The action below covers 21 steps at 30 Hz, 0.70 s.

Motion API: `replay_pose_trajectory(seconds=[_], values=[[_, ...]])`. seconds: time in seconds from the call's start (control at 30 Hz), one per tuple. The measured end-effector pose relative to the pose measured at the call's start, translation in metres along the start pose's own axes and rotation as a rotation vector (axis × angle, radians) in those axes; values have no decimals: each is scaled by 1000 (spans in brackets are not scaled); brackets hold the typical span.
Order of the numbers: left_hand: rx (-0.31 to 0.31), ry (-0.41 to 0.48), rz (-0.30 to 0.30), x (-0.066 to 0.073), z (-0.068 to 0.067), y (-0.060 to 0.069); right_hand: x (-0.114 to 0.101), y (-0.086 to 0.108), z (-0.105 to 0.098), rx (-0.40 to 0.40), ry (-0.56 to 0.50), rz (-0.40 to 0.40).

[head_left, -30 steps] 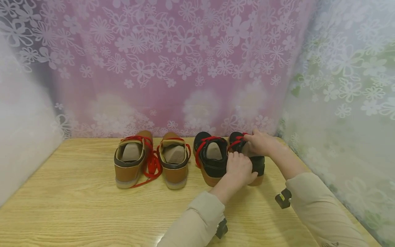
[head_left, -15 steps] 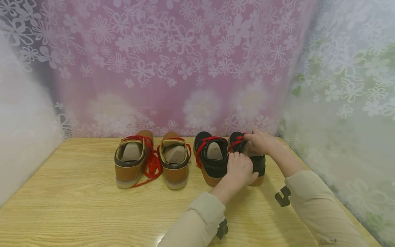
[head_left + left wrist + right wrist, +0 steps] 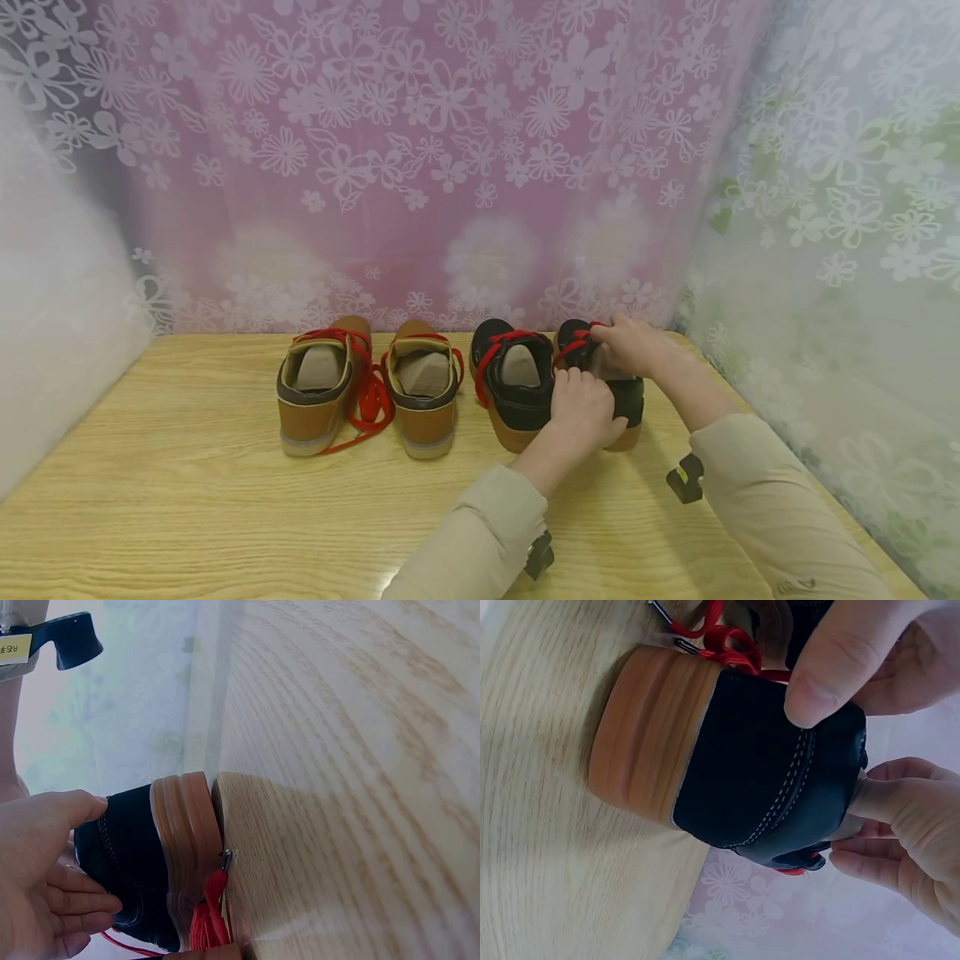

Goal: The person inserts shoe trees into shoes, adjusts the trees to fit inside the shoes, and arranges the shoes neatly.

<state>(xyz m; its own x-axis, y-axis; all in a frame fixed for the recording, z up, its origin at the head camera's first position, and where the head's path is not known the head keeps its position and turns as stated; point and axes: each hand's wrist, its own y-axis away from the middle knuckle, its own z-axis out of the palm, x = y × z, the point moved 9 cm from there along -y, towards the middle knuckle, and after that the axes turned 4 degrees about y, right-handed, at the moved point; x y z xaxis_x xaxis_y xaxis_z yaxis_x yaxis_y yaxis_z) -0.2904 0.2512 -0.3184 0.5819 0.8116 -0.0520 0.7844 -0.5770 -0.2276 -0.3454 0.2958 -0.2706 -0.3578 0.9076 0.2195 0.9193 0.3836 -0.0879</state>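
The right-hand black shoe (image 3: 628,408) stands on the table with its heel toward me. My left hand (image 3: 583,410) holds its heel, the thumb against the back and the fingers along the inner side, as the left wrist view shows. My right hand (image 3: 633,343) is at the shoe's opening and pinches a beige shoe insert (image 3: 849,828) that sits inside it. The hand hides most of the insert. Just left is the other black shoe (image 3: 517,404), with red laces and a beige insert (image 3: 520,367) showing in its opening.
Two brown shoes, a left one (image 3: 309,421) and a right one (image 3: 425,425), stand farther left, each with a beige insert. Loose red laces (image 3: 371,408) lie between them. Behind the wooden table (image 3: 225,517) hangs a pink floral curtain (image 3: 420,167); a pale floral curtain (image 3: 832,275) borders the right.
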Motion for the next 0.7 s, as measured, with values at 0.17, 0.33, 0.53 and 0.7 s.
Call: replay_pose_trajectory(seconds=[0.17,0.33,0.53,0.7], values=[[-6,0,3,0,0,1,3,1,3,-6,-14,25],[7,-1,7,1,-1,1,5,2,5,-9,-17,38],[20,3,13,1,-2,1,5,3,6,27,13,31],[28,17,14,2,-2,1,5,5,8,52,6,43]])
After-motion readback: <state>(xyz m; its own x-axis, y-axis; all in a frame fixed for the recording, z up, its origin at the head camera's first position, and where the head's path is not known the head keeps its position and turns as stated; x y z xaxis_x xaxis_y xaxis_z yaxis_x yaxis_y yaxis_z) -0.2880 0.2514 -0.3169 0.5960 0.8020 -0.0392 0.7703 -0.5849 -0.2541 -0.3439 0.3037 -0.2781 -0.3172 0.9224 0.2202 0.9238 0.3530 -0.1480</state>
